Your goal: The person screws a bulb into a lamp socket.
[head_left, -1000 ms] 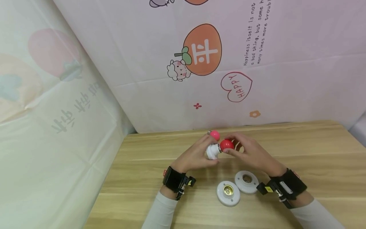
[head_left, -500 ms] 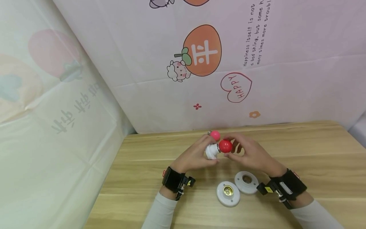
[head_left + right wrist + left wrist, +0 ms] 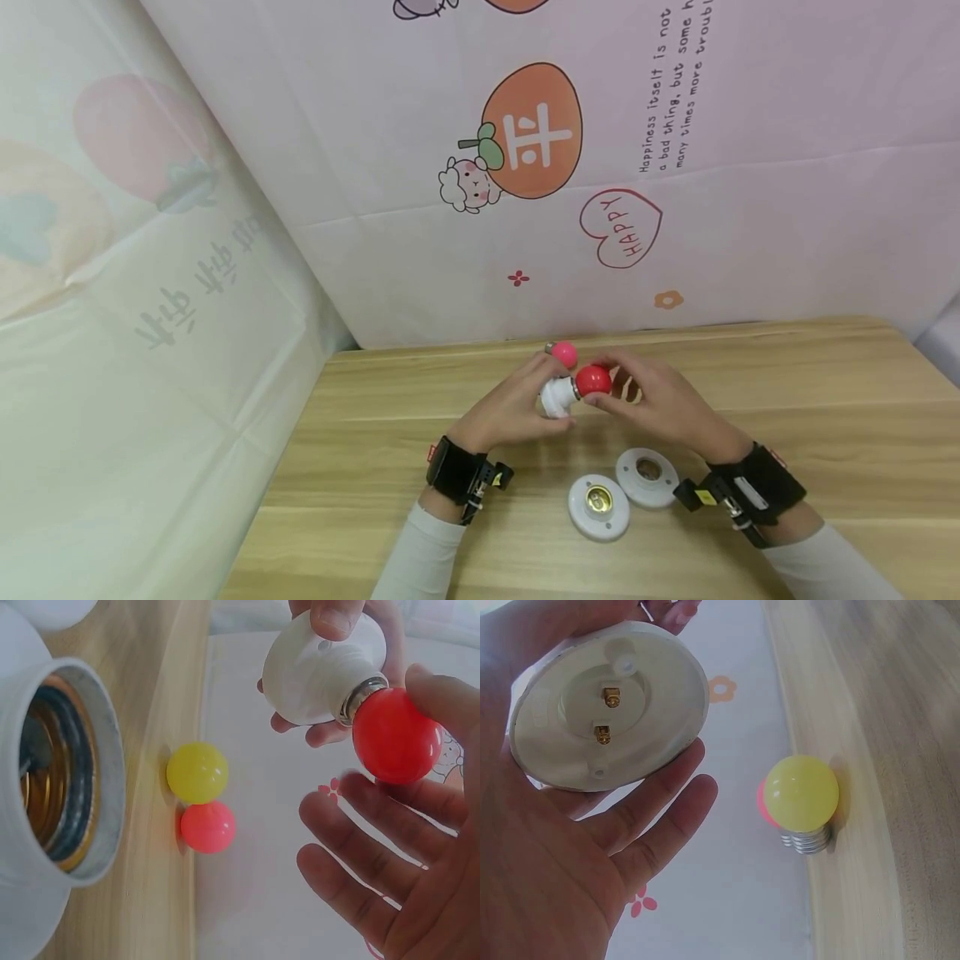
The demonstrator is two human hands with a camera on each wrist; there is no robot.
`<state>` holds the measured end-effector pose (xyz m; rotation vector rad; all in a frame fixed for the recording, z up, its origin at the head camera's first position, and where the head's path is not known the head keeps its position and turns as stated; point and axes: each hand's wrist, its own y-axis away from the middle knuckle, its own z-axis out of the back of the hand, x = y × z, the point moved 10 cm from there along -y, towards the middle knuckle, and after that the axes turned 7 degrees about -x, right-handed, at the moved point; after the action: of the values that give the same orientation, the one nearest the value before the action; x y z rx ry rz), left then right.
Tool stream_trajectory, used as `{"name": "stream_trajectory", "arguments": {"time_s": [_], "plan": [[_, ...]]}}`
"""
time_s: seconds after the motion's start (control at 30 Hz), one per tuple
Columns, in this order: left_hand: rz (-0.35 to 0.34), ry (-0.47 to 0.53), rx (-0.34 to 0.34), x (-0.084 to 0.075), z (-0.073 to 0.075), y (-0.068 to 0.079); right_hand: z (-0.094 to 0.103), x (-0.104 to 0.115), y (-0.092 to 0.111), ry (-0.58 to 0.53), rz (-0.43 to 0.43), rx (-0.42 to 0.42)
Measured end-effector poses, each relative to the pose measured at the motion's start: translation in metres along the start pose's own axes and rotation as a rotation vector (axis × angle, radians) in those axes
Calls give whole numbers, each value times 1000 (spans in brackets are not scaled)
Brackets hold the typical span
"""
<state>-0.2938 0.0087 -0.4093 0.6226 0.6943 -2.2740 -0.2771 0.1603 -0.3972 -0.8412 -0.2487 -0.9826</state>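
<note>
My left hand (image 3: 513,406) grips a white round lamp socket (image 3: 557,397) by its base. In the left wrist view the underside of that lamp socket (image 3: 615,761) faces the camera, showing two brass terminals. A red light bulb (image 3: 593,380) sits at the socket's mouth, a band of its metal screw base showing between globe and socket. My right hand (image 3: 660,406) pinches the red bulb (image 3: 397,736) between thumb and fingers, while its other fingers are spread below.
Two more white lamp sockets lie on the wooden table: one with a brass-lined opening (image 3: 598,507), another with a darker one (image 3: 648,477). Behind my left hand lie a pink bulb (image 3: 564,355) and a yellow bulb (image 3: 197,772). A printed cloth (image 3: 420,275) hangs behind the table.
My right fingers loosened and shifted round the red bulb half a second ago, then closed on it again. The left hand and socket barely moved.
</note>
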Motion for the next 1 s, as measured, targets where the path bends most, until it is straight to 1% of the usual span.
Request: {"name": "stream_trajectory", "arguments": {"time_s": [0.1, 0.27, 0.4, 0.6, 0.77, 0.9, 1.0], "plan": [[1, -6, 6, 0, -1, 0, 1, 0, -1, -20, 6, -22], [-4, -19, 12, 0, -3, -1, 3, 5, -2, -90, 51, -57], [-3, -19, 14, 0, -3, 0, 2, 9, -1, -114, 77, -53], [19, -10, 19, 1, -2, 1, 1, 13, -2, -132, 105, -26], [19, 2, 16, 2, -2, 0, 0, 15, -2, -137, 131, -9], [12, 7, 15, 2, -2, 0, -1, 14, -1, -134, 129, 0], [11, 14, 14, 2, -2, 0, -1, 13, -1, -136, 110, 2]]}}
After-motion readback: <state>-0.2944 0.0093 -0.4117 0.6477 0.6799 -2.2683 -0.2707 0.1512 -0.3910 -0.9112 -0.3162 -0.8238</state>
